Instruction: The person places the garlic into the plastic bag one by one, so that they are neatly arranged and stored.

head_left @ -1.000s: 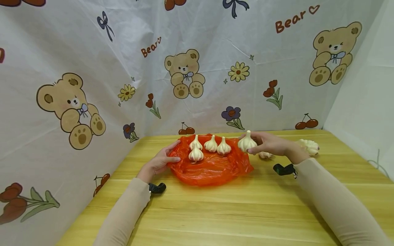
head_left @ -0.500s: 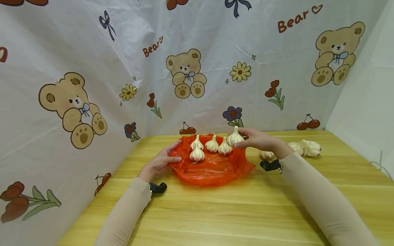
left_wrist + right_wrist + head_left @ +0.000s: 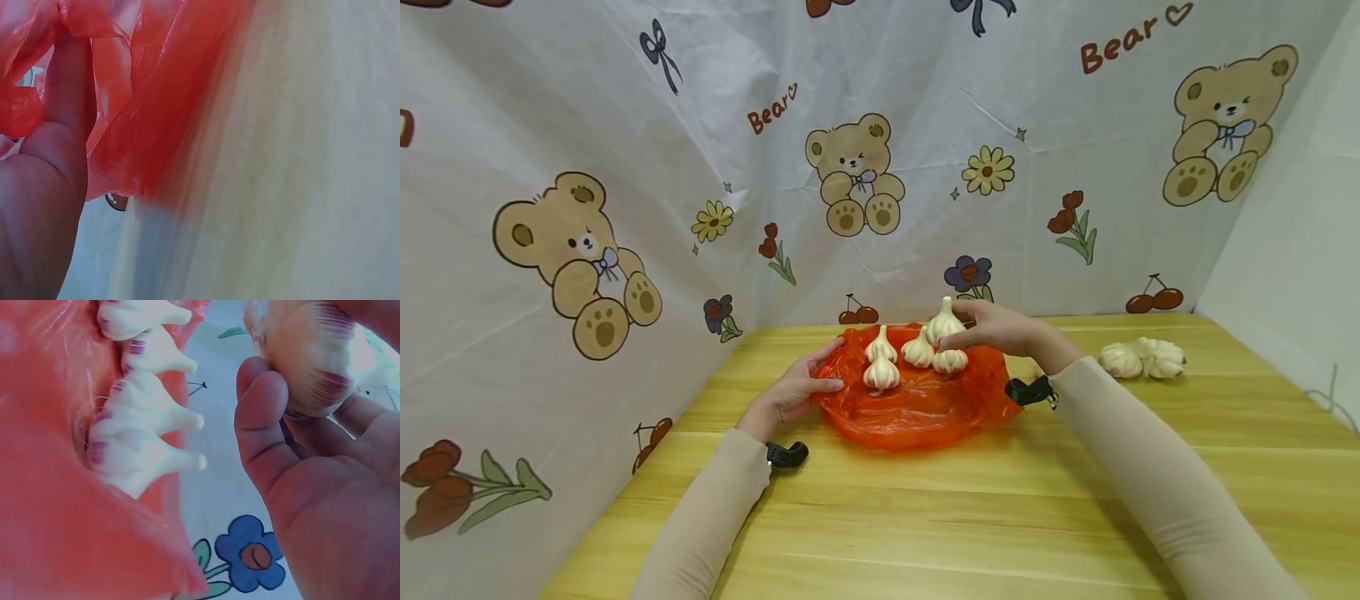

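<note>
A red plastic bag (image 3: 910, 421) lies spread on the wooden table with several garlic bulbs (image 3: 882, 375) on it, stems up. My left hand (image 3: 793, 390) grips the bag's left edge; in the left wrist view the thumb of that left hand (image 3: 47, 162) is against the crumpled red film, its fingers mostly hidden. My right hand (image 3: 1000, 327) holds another garlic bulb (image 3: 944, 323) just above those at the bag's back right, partly covering one. In the right wrist view, curled fingers hold this purple-streaked bulb (image 3: 312, 359) apart from the row of bulbs (image 3: 140, 406).
Two more garlic bulbs (image 3: 1142, 359) lie at the table's right, and another is mostly hidden behind my right wrist. A cloth printed with bears (image 3: 855, 179) hangs behind and along the left. Black wrist devices (image 3: 1032, 391) stick out under both forearms.
My right hand has carried its garlic bulb leftward, from the bag's right edge to above the bulbs on the bag. The left hand keeps its hold on the bag.
</note>
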The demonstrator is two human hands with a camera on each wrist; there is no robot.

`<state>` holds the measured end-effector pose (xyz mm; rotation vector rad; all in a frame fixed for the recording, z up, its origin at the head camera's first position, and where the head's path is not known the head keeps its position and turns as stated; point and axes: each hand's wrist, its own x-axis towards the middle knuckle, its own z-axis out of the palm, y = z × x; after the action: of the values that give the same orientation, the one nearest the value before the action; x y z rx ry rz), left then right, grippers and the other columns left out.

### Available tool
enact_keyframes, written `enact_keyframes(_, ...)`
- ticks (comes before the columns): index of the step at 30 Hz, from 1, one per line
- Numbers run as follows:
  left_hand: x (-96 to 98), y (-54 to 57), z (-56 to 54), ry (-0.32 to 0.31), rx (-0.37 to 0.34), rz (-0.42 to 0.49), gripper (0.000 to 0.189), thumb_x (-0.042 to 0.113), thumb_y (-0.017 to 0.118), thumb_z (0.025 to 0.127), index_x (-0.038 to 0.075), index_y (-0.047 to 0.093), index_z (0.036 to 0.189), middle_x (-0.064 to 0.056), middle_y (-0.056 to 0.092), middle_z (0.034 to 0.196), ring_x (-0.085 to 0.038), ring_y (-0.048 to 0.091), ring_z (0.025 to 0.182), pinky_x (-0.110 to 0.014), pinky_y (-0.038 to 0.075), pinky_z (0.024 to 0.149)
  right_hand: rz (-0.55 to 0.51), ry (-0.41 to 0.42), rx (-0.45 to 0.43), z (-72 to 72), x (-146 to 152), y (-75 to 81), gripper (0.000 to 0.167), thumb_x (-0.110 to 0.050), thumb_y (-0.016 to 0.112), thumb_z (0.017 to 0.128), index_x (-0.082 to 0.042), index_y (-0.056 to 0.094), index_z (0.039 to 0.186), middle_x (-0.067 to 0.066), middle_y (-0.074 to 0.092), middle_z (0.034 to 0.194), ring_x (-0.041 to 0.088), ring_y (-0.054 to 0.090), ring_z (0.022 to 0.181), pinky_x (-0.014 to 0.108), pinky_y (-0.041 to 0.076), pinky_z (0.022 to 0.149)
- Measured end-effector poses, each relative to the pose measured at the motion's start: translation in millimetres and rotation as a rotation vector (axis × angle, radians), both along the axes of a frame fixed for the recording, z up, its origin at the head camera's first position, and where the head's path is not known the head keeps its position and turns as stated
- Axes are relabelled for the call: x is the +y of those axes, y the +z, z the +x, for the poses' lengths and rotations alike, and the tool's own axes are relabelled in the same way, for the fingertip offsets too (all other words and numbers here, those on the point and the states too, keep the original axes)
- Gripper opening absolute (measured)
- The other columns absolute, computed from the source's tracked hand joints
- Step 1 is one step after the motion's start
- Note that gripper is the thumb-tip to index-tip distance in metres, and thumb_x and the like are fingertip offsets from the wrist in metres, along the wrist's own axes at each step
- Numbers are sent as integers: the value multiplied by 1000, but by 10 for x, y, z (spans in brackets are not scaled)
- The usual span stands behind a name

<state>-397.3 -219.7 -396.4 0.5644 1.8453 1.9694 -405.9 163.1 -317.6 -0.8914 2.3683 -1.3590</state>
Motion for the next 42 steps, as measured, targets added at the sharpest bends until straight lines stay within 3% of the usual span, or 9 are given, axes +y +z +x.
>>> enact_keyframes(3,1,-2,1,-4,-3,-2,89,-9,63,95,25,21,166,-5,16,174,-38,29,155,-36,57,101,-3,-3,-23,-41,-77,-52,46,-23,75,95,-9,55,133,13,61,123,38,61,111,59,54,103)
enact_keyframes(7,-1,-11,-14,-4,-8,-3,90,-8,64,95,26,20,166,-4,15,174,-38,28,156,-36,57,101,4,-53,-22,-70,-180,-100,46,-26,77,93,-10,56,131,14,58,124,35,60,104,53,56,95)
enact_keyframes(12,7,-15,-39,-2,-5,-2,91,-7,65,94,26,21,166,-4,16,174,-37,28,156,-36,57,101,-32,-88,-40,-96,-321,-135,46,-24,80,91,-8,60,129,15,59,127,33,65,107,43,60,95)
enact_keyframes(17,16,-9,-52,4,-9,0,90,-9,64,94,26,23,166,-4,17,174,-38,29,155,-36,57,100,-46,-85,-47,-145,-442,-216,39,-20,79,91,-6,62,124,13,64,117,38,65,104,51,60,96)
enact_keyframes(22,21,4,-38,-4,-6,-1,90,-9,64,94,26,22,166,-4,17,174,-38,29,155,-37,57,101,-2,-103,6,-135,-527,-281,38,-20,81,89,-5,64,120,13,65,115,28,64,96,52,59,94)
enact_keyframes(29,21,8,-31,1,-1,-3,89,-9,63,95,25,22,166,-5,16,174,-38,28,156,-36,57,101,79,-163,-43,-136,-595,-390,50,-29,83,87,-5,61,124,9,66,112,22,60,90,45,58,86)
enact_keyframes(35,15,7,-34,2,2,-6,90,-8,64,95,26,22,166,-5,17,174,-38,28,156,-36,57,101,145,-176,25,-160,-617,-451,44,-32,85,85,-6,65,114,6,64,104,21,57,90,29,52,76)
enact_keyframes(42,-13,0,-34,-10,-4,-6,92,-8,65,94,26,20,166,-5,15,174,-39,26,156,-39,56,102,195,-187,93,-137,-639,-465,43,-32,88,82,-8,67,110,5,62,98,21,57,88,28,52,74)
